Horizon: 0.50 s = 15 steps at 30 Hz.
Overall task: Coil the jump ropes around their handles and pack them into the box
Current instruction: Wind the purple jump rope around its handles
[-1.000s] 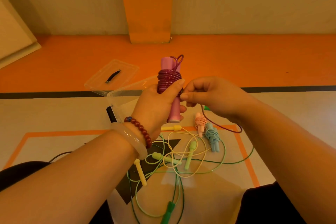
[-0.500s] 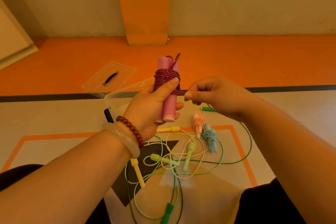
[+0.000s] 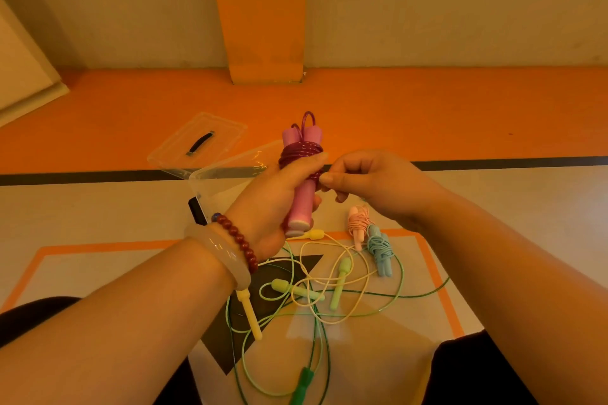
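Recorder: Floor (image 3: 98, 214) pale, with an orange band (image 3: 427, 108) at the far side. Cream wall (image 3: 460, 3) and orange pillar (image 3: 263, 10) behind. Person seated, with an orange-edged mat (image 3: 437, 276) between the knees.

Checker: Hands?

Recorder: Left hand (image 3: 279, 197) grips the pink handles (image 3: 300, 207), the pair held together and near upright above the mat. Its thumb lies across the coil. Purple rope (image 3: 301, 156) is wound round the handles' upper half, and a small loop stands up between their tops. Right hand (image 3: 375, 184) has its fingers curled. Its thumb and forefinger pinch the purple rope at the coil's lower edge, just beside the left hand.

Checker: Box?

Recorder: Box (image 3: 227, 181) is clear and open, on the floor behind the left hand. Contents cannot be told. Lid (image 3: 200, 145) lies just beyond it, black grip up.

Checker: Other ropes?

Recorder: Two are coiled. Pink bundle (image 3: 358, 223) and blue bundle (image 3: 380, 250) lie touching at the mat's far edge, under the right hand. Three are loose and tangled over one another on the mat: yellow rope (image 3: 348, 302), light green rope (image 3: 399, 279) and dark green rope (image 3: 427, 293). One yellow handle (image 3: 250, 312) lies beneath the left wrist. The dark green handle (image 3: 304, 381) is nearest the person.

Checker: Wrist?

Recorder: Bead bracelet (image 3: 237, 240) and pale bangle (image 3: 217, 256) are on the left wrist.
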### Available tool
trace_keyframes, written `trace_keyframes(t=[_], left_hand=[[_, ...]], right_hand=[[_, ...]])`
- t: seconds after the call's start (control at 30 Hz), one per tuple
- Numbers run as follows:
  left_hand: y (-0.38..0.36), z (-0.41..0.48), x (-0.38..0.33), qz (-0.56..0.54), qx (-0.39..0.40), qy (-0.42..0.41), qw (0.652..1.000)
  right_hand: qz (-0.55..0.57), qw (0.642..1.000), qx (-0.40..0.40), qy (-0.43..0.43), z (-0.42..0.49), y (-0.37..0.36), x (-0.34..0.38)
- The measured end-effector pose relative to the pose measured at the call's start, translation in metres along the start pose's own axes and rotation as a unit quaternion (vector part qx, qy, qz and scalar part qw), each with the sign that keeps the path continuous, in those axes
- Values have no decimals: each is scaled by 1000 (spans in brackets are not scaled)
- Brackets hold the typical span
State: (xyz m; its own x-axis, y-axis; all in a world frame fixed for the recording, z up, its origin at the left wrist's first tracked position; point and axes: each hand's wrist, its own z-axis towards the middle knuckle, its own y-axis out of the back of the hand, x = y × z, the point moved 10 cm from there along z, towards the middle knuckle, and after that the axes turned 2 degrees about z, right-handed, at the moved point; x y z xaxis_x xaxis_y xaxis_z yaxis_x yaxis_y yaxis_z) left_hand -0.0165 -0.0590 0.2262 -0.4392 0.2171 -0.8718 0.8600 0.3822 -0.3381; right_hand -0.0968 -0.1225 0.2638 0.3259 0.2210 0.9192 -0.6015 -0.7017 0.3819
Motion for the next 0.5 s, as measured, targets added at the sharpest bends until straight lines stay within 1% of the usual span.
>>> trace_keyframes(t=[0.07,0.13,0.27,0.4,0.5], left_hand=[[1,2,-2,16,-9,-23,1000],[1,4,-4,8,-9,-35,999],[1,6,-6,8,-4,-38,999],[4,7,-2,15,-20,-32,999],[5,9,-7,1,-32,-47,998]], right_hand=[[1,1000,4,7,0,-4,3],[10,1000,-1,11,0,-4,4],[20,1000,5,18,0,-2,8],[25,999,8,18,0,1,9],[32,999,18,20,3,2,7]])
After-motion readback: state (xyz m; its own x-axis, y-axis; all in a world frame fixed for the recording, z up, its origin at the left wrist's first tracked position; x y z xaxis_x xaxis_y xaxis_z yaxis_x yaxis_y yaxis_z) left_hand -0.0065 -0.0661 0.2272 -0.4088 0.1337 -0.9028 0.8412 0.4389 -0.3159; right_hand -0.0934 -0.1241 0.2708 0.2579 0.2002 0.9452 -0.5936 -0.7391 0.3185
